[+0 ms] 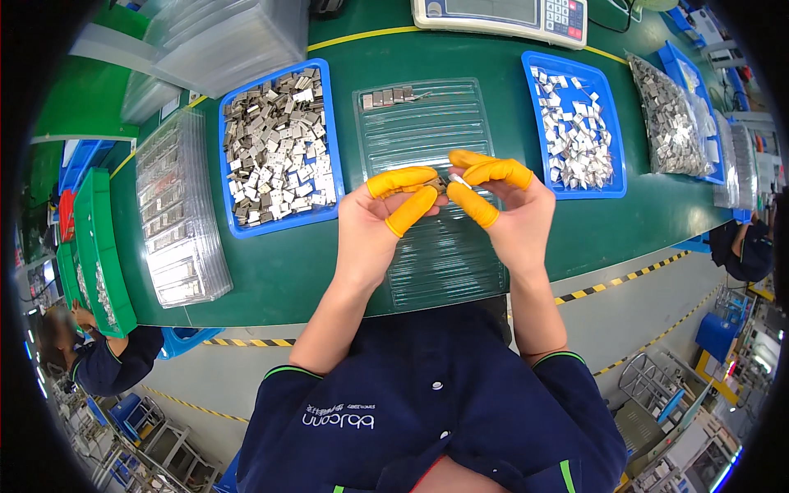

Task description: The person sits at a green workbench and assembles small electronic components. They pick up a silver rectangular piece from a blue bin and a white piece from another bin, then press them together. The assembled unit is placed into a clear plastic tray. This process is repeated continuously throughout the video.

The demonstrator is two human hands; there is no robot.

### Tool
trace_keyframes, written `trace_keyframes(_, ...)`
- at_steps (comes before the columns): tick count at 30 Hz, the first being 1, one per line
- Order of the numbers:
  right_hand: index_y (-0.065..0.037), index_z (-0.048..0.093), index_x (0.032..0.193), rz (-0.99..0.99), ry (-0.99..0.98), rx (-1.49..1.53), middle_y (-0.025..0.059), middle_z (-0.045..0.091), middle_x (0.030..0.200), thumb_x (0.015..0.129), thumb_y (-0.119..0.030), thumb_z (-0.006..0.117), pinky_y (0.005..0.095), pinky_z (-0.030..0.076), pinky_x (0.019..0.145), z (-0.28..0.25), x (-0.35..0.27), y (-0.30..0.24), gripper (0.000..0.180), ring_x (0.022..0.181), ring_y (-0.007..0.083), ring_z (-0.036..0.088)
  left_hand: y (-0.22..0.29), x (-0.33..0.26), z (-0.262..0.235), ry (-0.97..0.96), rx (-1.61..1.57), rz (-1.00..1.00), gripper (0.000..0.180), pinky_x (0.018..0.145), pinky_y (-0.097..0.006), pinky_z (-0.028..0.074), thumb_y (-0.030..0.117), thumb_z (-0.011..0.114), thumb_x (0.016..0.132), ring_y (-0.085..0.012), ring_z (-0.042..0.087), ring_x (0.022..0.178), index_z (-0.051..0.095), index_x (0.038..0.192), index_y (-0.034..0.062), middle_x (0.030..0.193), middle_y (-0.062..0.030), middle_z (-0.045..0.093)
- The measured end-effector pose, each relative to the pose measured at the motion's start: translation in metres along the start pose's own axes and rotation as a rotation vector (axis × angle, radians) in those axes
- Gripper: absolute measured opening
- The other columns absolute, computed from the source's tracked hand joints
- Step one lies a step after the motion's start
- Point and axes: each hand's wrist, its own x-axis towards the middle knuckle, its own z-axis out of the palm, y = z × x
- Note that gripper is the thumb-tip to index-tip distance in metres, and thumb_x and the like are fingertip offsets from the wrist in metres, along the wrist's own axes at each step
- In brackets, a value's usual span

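Note:
My left hand point(370, 226) and my right hand point(522, 222), both with yellow finger cots, meet over a clear ridged plastic tray point(448, 267). Pinched in my left fingers is a small dark metallic piece point(441, 186), mostly hidden by the fingertips. The right fingers grip a small white piece point(457, 179) that touches or nearly touches it. Several small metal housings point(386, 98) lie in the tray's far slot. To the left, a blue tray point(339, 164) is full of similar metal housings; to the right, another blue tray point(588, 195) holds small white parts.
Stacked clear trays point(177, 222) with metal parts stand at the left beside a green bin point(103, 246). A scale point(501, 20) sits at the back. Far right is a bag of metal parts point(670, 119). Other people work at both sides.

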Motion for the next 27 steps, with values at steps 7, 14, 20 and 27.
trace_keyframes(7,0.003,0.063,0.088,0.073,-0.018,0.123,0.0119,0.066,0.1,0.07,0.002,0.074,0.0302,0.049,0.085,0.006,-0.009,0.005,0.021,0.09,0.0167,0.063,-0.005,-0.001,-0.005,-0.021,-0.199,-0.115,0.026,0.078,-0.03,0.053,0.005,0.063,0.084,-0.0179,0.063,0.091,0.061,0.108,-0.0012,0.103,-0.0113,0.064)
trace_keyframes(14,0.002,0.068,0.091,0.014,-0.025,-0.066,0.0074,0.069,0.091,0.071,0.0,0.073,0.0256,0.048,0.081,0.008,-0.011,0.002,0.02,0.089,0.0149,0.064,-0.005,-0.001,-0.004,0.048,-0.227,-0.081,0.027,0.08,-0.029,0.054,0.002,0.065,0.081,-0.0187,0.064,0.09,0.061,0.107,-0.0047,0.101,-0.0127,0.065)
trace_keyframes(20,0.005,0.066,0.095,0.086,0.149,0.105,0.0108,0.068,0.093,0.074,0.004,0.07,0.0263,0.049,0.083,0.006,-0.007,-0.006,0.021,0.089,0.0161,0.064,-0.005,0.0,-0.006,0.076,-0.098,-0.052,0.026,0.081,-0.031,0.054,-0.002,0.066,0.079,-0.0219,0.066,0.087,0.061,0.105,-0.0066,0.098,-0.0147,0.065)
trace_keyframes(27,0.007,0.065,0.096,0.157,0.094,0.163,0.0121,0.068,0.093,0.075,0.006,0.068,0.0258,0.05,0.08,0.005,-0.009,-0.006,0.021,0.086,0.0157,0.064,-0.006,-0.003,-0.002,0.051,0.006,-0.006,0.024,0.082,-0.032,0.054,-0.007,0.066,0.077,-0.0229,0.066,0.086,0.064,0.101,-0.0064,0.097,-0.0158,0.065)
